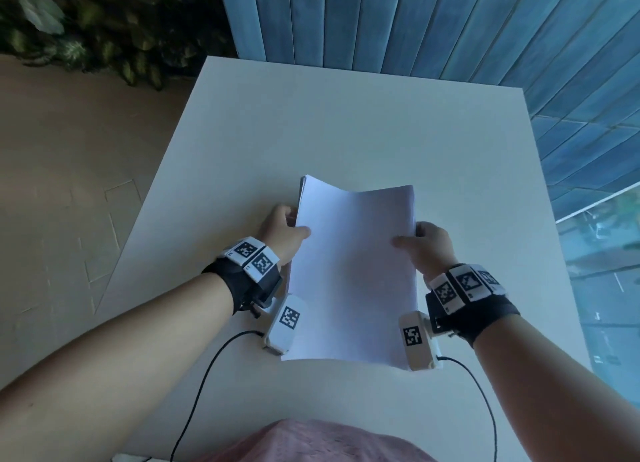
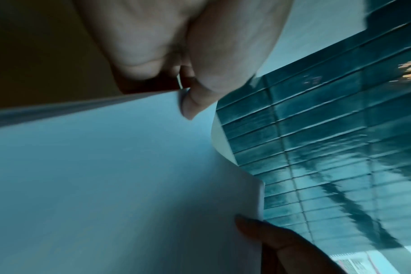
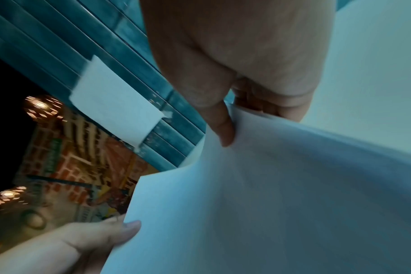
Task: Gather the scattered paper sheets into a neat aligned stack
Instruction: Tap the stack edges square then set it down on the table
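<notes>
A sheaf of white paper sheets [image 1: 353, 271] is held between both hands above the white table [image 1: 346, 122], slightly bowed, with its top edges a little uneven at the far left corner. My left hand [image 1: 284, 234] grips the left long edge, thumb on top and fingers behind. My right hand [image 1: 424, 245] grips the right long edge the same way. In the left wrist view my left thumb [image 2: 200, 92] presses on the paper sheets [image 2: 106, 185]. The right wrist view shows my right thumb [image 3: 221, 126] pinching the curved paper sheets [image 3: 282, 204], with the left hand [image 3: 94, 239] at the opposite edge.
Blue vertical wall panels [image 1: 415, 21] stand behind the table and run along its right side. Dark foliage [image 1: 86, 28] sits at the far left beyond a tan floor [image 1: 69, 184]. Wrist camera cables [image 1: 207, 368] hang near the table's front edge.
</notes>
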